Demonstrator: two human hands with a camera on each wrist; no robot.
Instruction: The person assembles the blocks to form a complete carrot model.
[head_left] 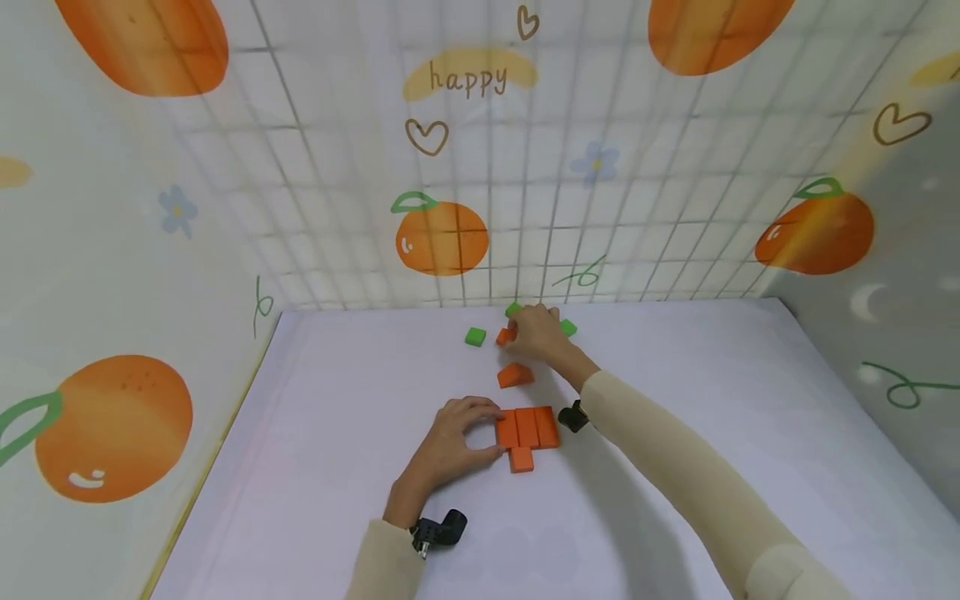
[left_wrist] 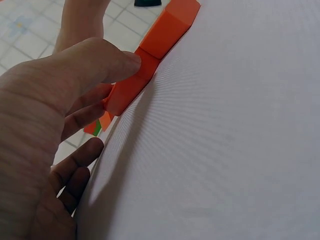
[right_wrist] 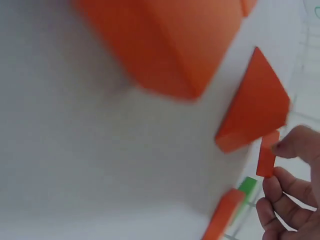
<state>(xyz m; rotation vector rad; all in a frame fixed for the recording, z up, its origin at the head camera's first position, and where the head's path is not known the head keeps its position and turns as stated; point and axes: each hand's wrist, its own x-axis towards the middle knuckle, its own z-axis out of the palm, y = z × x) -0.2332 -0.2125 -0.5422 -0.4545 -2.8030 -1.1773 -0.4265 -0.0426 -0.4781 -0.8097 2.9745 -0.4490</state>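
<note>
Orange blocks [head_left: 527, 427] are lying side by side; we are holding the leftmost with our left hand [head_left: 446, 440], our right hand [head_left: 540, 335] pinching a small orange piece [right_wrist: 267, 156].

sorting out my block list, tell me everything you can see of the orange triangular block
The orange triangular block is plain and smooth-looking, with flat faces; wood or plastic, I can't tell. It rests on the white table beyond the row of three orange blocks, apart from it, and short of the right hand. Only the table appears to touch it.
</note>
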